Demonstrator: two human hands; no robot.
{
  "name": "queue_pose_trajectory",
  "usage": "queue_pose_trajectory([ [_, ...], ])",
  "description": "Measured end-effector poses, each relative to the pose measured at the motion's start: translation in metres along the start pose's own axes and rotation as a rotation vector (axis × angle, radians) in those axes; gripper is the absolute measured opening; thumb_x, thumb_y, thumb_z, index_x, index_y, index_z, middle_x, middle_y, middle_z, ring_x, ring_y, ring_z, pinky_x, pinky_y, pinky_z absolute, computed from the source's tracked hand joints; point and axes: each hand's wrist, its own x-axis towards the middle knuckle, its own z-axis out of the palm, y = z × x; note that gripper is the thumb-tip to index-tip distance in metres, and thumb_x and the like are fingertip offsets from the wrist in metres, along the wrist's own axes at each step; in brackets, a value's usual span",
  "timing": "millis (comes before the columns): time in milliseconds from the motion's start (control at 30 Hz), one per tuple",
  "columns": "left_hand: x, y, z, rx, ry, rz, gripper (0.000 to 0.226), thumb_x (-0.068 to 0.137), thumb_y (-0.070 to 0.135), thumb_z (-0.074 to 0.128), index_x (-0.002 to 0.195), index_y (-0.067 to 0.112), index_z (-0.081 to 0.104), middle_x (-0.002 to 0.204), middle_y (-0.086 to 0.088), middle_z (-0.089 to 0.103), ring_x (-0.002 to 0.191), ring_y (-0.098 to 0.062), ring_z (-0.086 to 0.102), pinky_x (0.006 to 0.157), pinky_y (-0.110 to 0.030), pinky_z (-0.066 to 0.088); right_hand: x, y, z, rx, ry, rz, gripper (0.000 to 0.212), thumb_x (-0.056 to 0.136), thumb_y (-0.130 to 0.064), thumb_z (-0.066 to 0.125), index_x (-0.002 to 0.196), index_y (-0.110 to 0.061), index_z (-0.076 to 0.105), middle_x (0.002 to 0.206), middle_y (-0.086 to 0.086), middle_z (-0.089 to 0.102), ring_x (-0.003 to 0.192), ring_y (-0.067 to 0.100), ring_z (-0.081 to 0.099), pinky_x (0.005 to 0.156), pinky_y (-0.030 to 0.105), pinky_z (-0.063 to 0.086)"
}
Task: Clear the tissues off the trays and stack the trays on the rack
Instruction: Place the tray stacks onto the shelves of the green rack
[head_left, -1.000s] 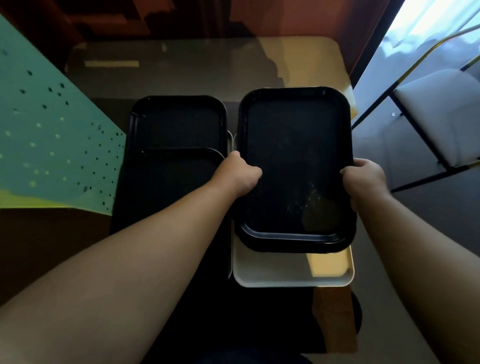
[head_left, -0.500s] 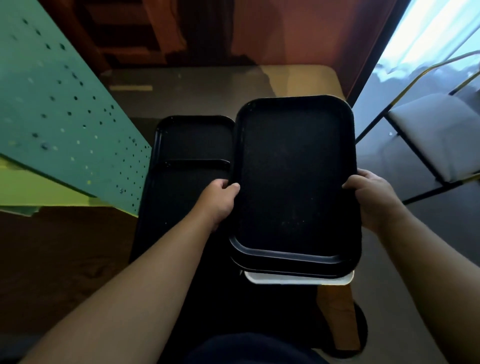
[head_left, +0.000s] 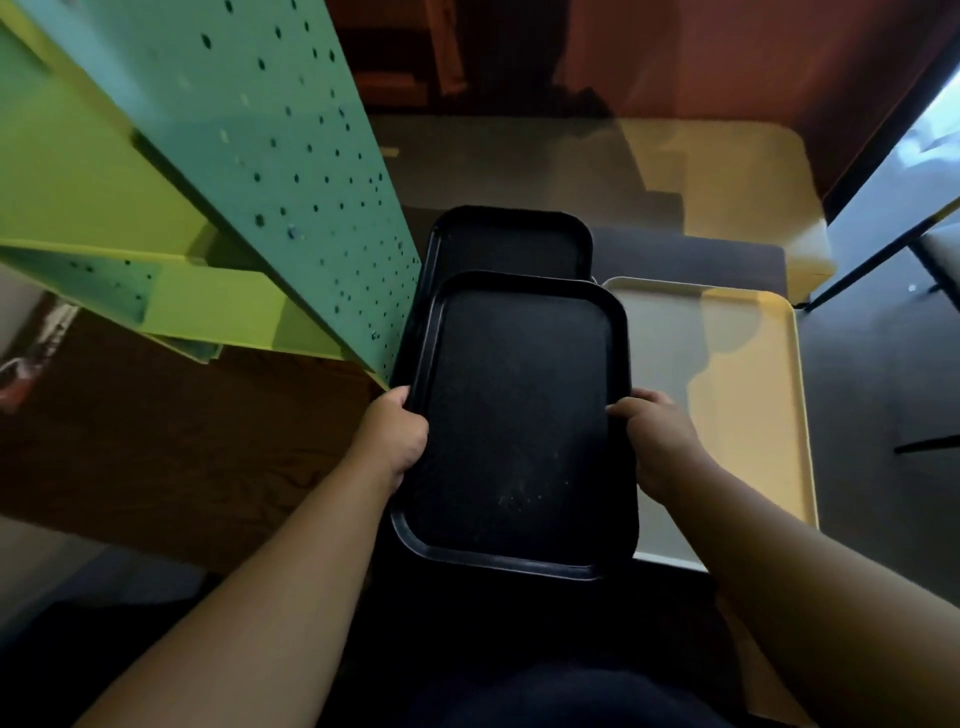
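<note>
I hold a black tray (head_left: 519, 415) by its two long sides, lifted over the dark trays at the left. My left hand (head_left: 397, 434) grips its left rim and my right hand (head_left: 657, 441) grips its right rim. Behind and under it another black tray (head_left: 511, 241) shows its far end. A cream tray (head_left: 748, 405) lies uncovered on the table to the right. The green perforated rack (head_left: 291, 171) with yellow-green shelves rises at the left, its edge close to the held tray's left side. No tissues are in sight.
The grey-and-cream table (head_left: 691, 171) runs back to a reddish wall. A dark chair frame (head_left: 883, 260) stands at the right by the bright window. Brown wooden floor (head_left: 182, 441) lies under the rack at the left.
The black tray has moved left, off the cream tray and over the dark trays beside the rack. The cream tray is now uncovered. My view has swung toward the rack.
</note>
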Motion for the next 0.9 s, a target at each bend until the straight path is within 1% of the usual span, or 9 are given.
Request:
queue_pose_trajectory([
  [133, 0.006, -0.021, -0.011, -0.021, 0.056, -0.021, 0.054, 0.093, 0.004, 0.048, 0.145, 0.014, 0.050, 0.135, -0.004, 0.061, 0.110, -0.028, 0.061, 0.093, -0.041, 0.055, 0.006, 0.012, 0.028, -0.101, 0.027, 0.007, 0.040, 0.093, -0.017, 0.063, 0.133, -0.014, 0.058, 0.117, 0.015, 0.067, 0.106, 0.034, 0.066, 0.098, 0.055, 0.056],
  [233, 0.014, -0.031, -0.017, 0.012, 0.071, -0.030, 0.069, 0.083, 0.020, 0.052, 0.151, 0.022, 0.044, 0.150, -0.009, 0.051, 0.119, -0.031, 0.060, 0.094, -0.045, 0.056, 0.003, 0.015, 0.042, -0.161, 0.050, 0.018, 0.037, 0.094, -0.026, 0.063, 0.130, -0.015, 0.058, 0.117, 0.010, 0.065, 0.106, 0.030, 0.064, 0.099, 0.049, 0.055],
  [367, 0.020, -0.038, -0.024, 0.003, 0.095, 0.001, 0.058, 0.098, 0.007, 0.050, 0.154, 0.016, 0.040, 0.155, -0.011, 0.046, 0.087, -0.010, 0.060, 0.065, -0.023, 0.046, 0.002, 0.020, 0.050, -0.276, 0.136, -0.042, 0.036, 0.097, -0.025, 0.058, 0.131, -0.018, 0.059, 0.115, 0.009, 0.065, 0.099, 0.028, 0.064, 0.091, 0.045, 0.057],
  [400, 0.023, -0.040, -0.026, 0.003, 0.100, 0.010, 0.056, 0.099, 0.005, 0.049, 0.153, 0.015, 0.042, 0.154, -0.011, 0.048, 0.091, -0.011, 0.061, 0.069, -0.023, 0.048, 0.001, 0.021, 0.050, -0.298, 0.149, -0.058, 0.038, 0.096, -0.022, 0.056, 0.134, -0.016, 0.060, 0.114, 0.009, 0.066, 0.094, 0.027, 0.066, 0.088, 0.045, 0.059],
  [500, 0.027, -0.046, -0.028, 0.064, 0.099, 0.070, 0.058, 0.097, -0.003, 0.045, 0.152, 0.016, 0.045, 0.155, -0.010, 0.047, 0.129, -0.027, 0.055, 0.098, -0.032, 0.050, -0.003, 0.021, 0.053, -0.357, 0.152, -0.081, 0.037, 0.097, -0.015, 0.054, 0.134, -0.014, 0.060, 0.105, 0.006, 0.067, 0.083, 0.023, 0.069, 0.074, 0.040, 0.061],
  [567, 0.028, -0.051, -0.029, 0.115, 0.084, 0.114, 0.063, 0.095, -0.006, 0.044, 0.154, 0.018, 0.042, 0.156, -0.008, 0.045, 0.134, -0.029, 0.052, 0.107, -0.040, 0.050, -0.007, 0.021, 0.055, -0.384, 0.149, -0.087, 0.039, 0.098, -0.011, 0.052, 0.137, -0.012, 0.057, 0.099, 0.001, 0.064, 0.079, 0.021, 0.066, 0.070, 0.037, 0.058],
  [700, 0.027, -0.058, -0.029, 0.213, 0.125, 0.204, 0.069, 0.092, -0.012, 0.042, 0.155, 0.017, 0.040, 0.154, -0.009, 0.044, 0.135, -0.030, 0.050, 0.109, -0.044, 0.049, -0.010, 0.021, 0.059, -0.418, 0.159, -0.080, 0.048, 0.098, -0.009, 0.050, 0.146, -0.016, 0.048, 0.096, -0.004, 0.060, 0.081, 0.023, 0.066, 0.075, 0.042, 0.059],
  [800, 0.025, -0.057, -0.030, 0.268, 0.188, 0.250, 0.065, 0.093, -0.013, 0.045, 0.152, 0.014, 0.044, 0.150, -0.009, 0.048, 0.134, -0.029, 0.051, 0.108, -0.036, 0.047, -0.011, 0.021, 0.061, -0.466, 0.162, -0.085, 0.050, 0.098, -0.013, 0.049, 0.146, -0.020, 0.045, 0.099, 0.001, 0.062, 0.085, 0.028, 0.069, 0.081, 0.048, 0.061],
  [900, 0.028, -0.057, -0.032, 0.294, 0.218, 0.299, 0.059, 0.094, -0.011, 0.048, 0.148, 0.013, 0.050, 0.144, -0.009, 0.054, 0.126, -0.025, 0.056, 0.096, -0.027, 0.044, -0.008, 0.021, 0.062, -0.483, 0.169, -0.093, 0.045, 0.100, -0.013, 0.048, 0.145, -0.016, 0.046, 0.103, 0.006, 0.062, 0.084, 0.027, 0.066, 0.079, 0.045, 0.058],
])
